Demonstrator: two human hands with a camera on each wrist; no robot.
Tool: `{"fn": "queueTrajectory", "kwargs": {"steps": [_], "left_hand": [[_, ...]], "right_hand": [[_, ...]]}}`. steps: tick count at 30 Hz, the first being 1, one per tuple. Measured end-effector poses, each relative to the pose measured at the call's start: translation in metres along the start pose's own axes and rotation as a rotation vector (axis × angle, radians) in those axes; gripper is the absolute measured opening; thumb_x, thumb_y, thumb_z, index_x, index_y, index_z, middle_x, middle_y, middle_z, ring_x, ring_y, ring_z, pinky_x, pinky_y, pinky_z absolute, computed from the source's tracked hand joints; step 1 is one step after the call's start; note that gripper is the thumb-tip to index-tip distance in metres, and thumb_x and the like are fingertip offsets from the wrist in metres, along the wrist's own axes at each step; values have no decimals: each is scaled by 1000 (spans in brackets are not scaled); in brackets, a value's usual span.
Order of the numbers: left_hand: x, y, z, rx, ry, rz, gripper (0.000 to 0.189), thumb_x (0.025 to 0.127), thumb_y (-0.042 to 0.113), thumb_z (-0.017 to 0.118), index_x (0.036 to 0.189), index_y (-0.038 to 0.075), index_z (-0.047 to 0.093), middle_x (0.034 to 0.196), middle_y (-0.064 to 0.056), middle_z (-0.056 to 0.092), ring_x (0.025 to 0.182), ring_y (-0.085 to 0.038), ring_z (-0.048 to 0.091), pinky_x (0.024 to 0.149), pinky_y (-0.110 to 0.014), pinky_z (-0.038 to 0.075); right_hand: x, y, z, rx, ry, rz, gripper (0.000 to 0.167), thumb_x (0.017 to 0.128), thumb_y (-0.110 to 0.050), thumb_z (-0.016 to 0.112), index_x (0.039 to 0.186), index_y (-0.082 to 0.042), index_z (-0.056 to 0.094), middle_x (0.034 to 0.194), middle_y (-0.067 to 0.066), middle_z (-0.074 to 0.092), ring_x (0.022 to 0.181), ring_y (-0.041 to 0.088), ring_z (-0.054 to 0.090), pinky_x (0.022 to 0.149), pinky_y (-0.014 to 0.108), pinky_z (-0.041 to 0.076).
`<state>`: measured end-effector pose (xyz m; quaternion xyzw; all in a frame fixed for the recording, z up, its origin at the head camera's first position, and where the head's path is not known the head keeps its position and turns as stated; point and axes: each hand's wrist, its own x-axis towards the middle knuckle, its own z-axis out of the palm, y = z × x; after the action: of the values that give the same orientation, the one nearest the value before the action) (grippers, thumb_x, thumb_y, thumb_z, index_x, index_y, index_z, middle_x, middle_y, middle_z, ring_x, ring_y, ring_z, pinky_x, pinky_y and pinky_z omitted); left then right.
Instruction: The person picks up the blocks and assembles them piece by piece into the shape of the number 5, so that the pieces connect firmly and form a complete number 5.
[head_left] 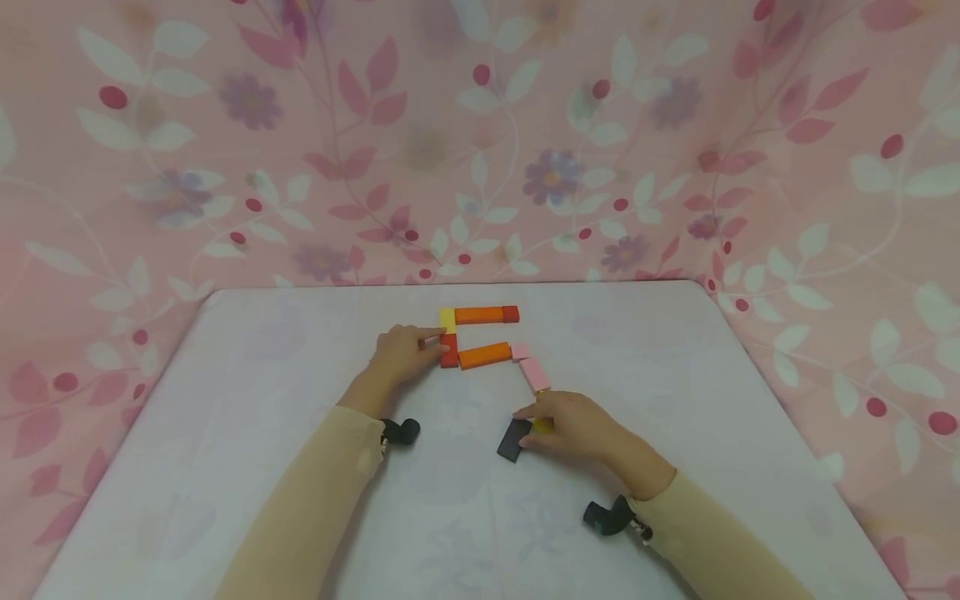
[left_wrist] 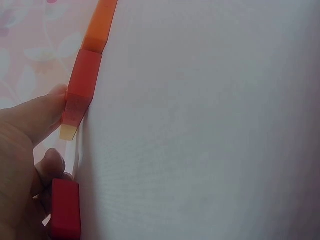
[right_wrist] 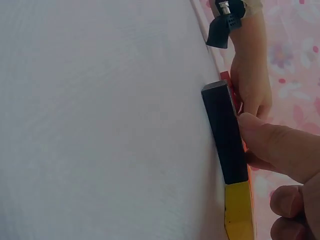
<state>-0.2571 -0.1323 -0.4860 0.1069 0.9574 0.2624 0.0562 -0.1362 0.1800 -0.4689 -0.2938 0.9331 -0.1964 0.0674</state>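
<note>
Black block (head_left: pixel 514 440), flat on the worktop (head_left: pixel 262 467) at the near end of a bent chain; its end meets the near yellow block (head_left: pixel 543 425), partly hidden by the right hand (head_left: pixel 577 425). Thumb and index finger of that hand are clamped on the black block, the thumb at its right side; such a hold would presumably let its angle be trimmed without disturbing its neighbour.

Farther off, the long pink block (head_left: pixel 535 375) slants to the small pink block (head_left: pixel 520 352), which seems to serve as a corner; from it the near orange block (head_left: pixel 485 356) runs left to the red block (head_left: pixel 450 360). Left hand (head_left: pixel 401 354): thumb and index touch the red block, perhaps to steady or square it; whether they pinch it cannot be told. A crimson block (left_wrist: pixel 66 207) lies beside its curled lower fingers, hold unclear.

Beyond the red block, the far yellow block (head_left: pixel 447 318) turns the line right into the far orange block (head_left: pixel 480 315), ended by a dark red block (head_left: pixel 511 314). Behind hangs floral cloth (head_left: pixel 480 208).
</note>
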Motion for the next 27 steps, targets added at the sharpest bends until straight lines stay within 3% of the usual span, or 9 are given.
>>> {"fn": "queueTrajectory", "kwargs": {"steps": [3, 6, 10, 17, 23, 27], "left_hand": [[0, 0, 1, 5, 3, -1, 50, 93, 49, 66, 140, 32, 60, 85, -3, 62, 100, -28, 51, 91, -47, 38], [0, 0, 1, 7, 7, 0, 50, 93, 48, 66, 140, 32, 60, 85, -3, 63, 101, -27, 52, 93, -48, 37], [1, 0, 1, 5, -1, -17, 50, 93, 49, 66, 140, 32, 60, 89, -4, 62, 101, -27, 51, 92, -48, 38], [1, 0, 2, 11, -16, -45, 53, 93, 51, 66, 142, 33, 58, 90, -4, 60, 97, -25, 49, 88, -44, 39], [1, 1, 2, -1, -12, -44, 52, 93, 50, 66, 142, 33, 58, 89, -4, 60, 97, -25, 49, 88, -45, 39], [0, 1, 2, -2, -8, -42, 52, 93, 50, 66, 141, 33, 59, 89, -3, 61, 98, -26, 49, 89, -46, 39]], "right_hand": [[1, -1, 2, -17, 15, -4, 37, 85, -42, 79, 118, -24, 76, 117, -7, 71, 120, 22, 60, 103, 44, 45], [2, -3, 4, -18, 29, 9, 38, 83, -44, 80, 115, -24, 76, 101, -10, 69, 97, 15, 62, 90, 38, 50], [3, -8, 8, -8, 34, 32, 37, 79, -46, 83, 108, -24, 75, 87, -15, 60, 77, 8, 50, 74, 30, 46], [2, -11, 9, -3, 25, 40, 36, 79, -46, 84, 105, -24, 74, 93, -17, 64, 81, 6, 53, 79, 31, 49], [0, 5, -3, 104, 60, 97, 24, 87, -32, 79, 109, -24, 75, 105, -14, 68, 88, 9, 55, 84, 34, 49], [-1, 22, -9, 157, 89, 109, 23, 89, -22, 77, 112, -21, 76, 86, -11, 61, 77, 11, 51, 70, 29, 46]]}}
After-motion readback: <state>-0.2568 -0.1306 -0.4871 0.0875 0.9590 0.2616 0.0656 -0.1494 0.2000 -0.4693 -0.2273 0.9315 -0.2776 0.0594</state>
